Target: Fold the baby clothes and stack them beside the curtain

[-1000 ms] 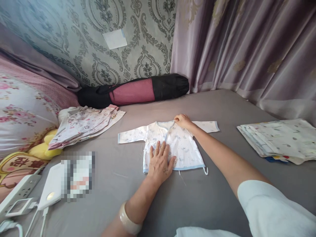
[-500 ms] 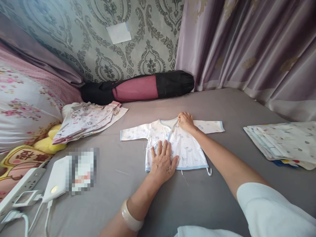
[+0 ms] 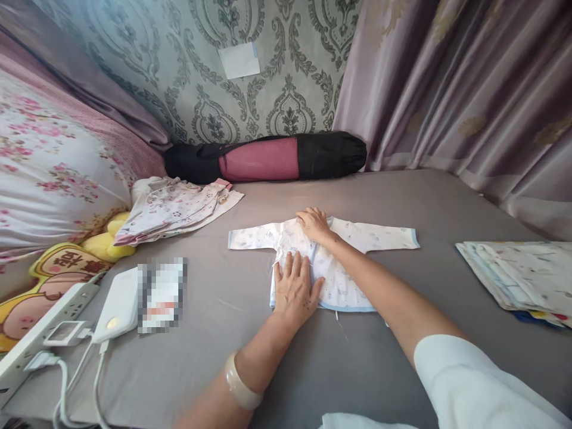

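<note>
A small white baby shirt (image 3: 357,238) with blue trim lies spread on the grey bed sheet (image 3: 402,190), sleeves out to both sides. My left hand (image 3: 294,287) lies flat on the shirt's lower left part, fingers stretched out. My right hand (image 3: 314,224) rests on the shirt's neckline near the left shoulder, fingers lying on the cloth; whether they pinch it I cannot make out.
A pile of pink-patterned baby clothes (image 3: 179,207) lies at the left, a stack of folded printed cloths (image 3: 518,274) at the right. A black and pink rolled bag (image 3: 268,159) lies along the wall. A power strip (image 3: 40,325), a white charger (image 3: 118,307) and cables sit front left.
My right hand has slid left along the neckline, from the right side of the collar toward the left shoulder. My left hand has stayed pressed on the shirt's lower part.
</note>
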Demonstrator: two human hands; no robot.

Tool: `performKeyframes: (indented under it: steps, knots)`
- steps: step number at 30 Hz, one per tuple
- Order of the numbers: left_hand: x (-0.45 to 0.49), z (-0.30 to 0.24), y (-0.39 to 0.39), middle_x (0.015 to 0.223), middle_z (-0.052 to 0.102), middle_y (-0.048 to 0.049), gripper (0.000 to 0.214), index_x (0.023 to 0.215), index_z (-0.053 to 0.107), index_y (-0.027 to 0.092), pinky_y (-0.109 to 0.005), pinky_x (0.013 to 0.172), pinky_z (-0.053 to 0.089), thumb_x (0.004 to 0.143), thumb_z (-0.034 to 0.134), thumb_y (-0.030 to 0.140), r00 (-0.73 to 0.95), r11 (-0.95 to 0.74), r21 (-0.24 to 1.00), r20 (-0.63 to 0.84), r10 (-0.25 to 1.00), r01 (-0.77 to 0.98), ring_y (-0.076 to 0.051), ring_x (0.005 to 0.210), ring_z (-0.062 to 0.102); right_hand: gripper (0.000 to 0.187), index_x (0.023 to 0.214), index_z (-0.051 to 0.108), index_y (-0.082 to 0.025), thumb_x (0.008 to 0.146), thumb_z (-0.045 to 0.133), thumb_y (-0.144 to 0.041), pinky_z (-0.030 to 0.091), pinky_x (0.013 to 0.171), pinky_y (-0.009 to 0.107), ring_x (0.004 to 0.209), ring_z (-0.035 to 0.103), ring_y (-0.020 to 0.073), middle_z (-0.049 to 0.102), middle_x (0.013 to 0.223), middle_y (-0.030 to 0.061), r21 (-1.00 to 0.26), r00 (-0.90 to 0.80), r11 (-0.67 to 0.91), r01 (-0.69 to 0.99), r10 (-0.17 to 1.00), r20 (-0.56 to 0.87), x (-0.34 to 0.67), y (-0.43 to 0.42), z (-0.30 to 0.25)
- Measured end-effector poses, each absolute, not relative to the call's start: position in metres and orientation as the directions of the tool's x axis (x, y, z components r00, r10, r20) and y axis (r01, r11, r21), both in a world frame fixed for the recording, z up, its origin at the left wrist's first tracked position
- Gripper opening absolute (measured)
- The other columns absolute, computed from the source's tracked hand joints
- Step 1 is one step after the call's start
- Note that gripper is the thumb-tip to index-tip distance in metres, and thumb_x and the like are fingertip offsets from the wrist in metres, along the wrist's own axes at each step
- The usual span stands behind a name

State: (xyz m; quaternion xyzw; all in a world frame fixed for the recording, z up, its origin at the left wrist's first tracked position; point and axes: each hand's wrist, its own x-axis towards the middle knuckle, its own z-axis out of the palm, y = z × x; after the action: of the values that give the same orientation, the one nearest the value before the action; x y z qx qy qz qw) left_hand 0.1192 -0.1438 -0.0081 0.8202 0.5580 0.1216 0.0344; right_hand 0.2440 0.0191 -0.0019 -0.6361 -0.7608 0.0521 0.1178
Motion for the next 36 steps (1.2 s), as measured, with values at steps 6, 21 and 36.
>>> performKeyframes:
  steps: [6,21,36]
  knots:
    - [0.119,-0.014,-0.143,0.157,0.031,-0.0188,0.065,0.148,0.037,0.009,-0.060,0.115,0.027,0.098,0.031,0.051,0.369,-0.383,0.195,0.105,0.924,0.903,-0.035,0.146,0.024,0.029,0.110,0.067,-0.020,0.098,0.040,-0.023,0.033,0.091,0.038,0.113,0.046,0.0277,0.060,0.117,0.0139,-0.185,-0.159,0.179,0.966,0.980,0.121,0.232,0.030,-0.008]
    - [0.118,-0.015,-0.142,0.156,0.032,-0.0199,0.065,0.148,0.037,0.011,-0.064,0.112,0.026,0.098,0.030,0.053,0.372,-0.387,0.203,0.107,0.922,0.900,-0.037,0.146,0.024,0.035,0.118,0.062,-0.016,0.096,0.035,-0.013,0.035,0.097,0.039,0.118,0.051,0.0275,0.061,0.126,0.0146,-0.188,-0.141,0.149,0.971,0.988,0.057,0.226,0.029,0.005]
    - [0.111,-0.012,-0.140,0.149,0.044,-0.0192,0.046,0.135,0.049,0.011,-0.053,0.116,0.028,0.098,0.038,0.036,0.357,-0.423,0.229,0.281,0.891,0.877,-0.031,0.144,0.032,0.063,0.153,0.026,-0.012,0.099,0.019,-0.043,0.020,0.118,0.051,0.149,0.018,0.0281,0.026,0.160,0.0151,-0.208,-0.150,0.162,0.965,0.986,0.069,0.298,-0.113,-0.015]
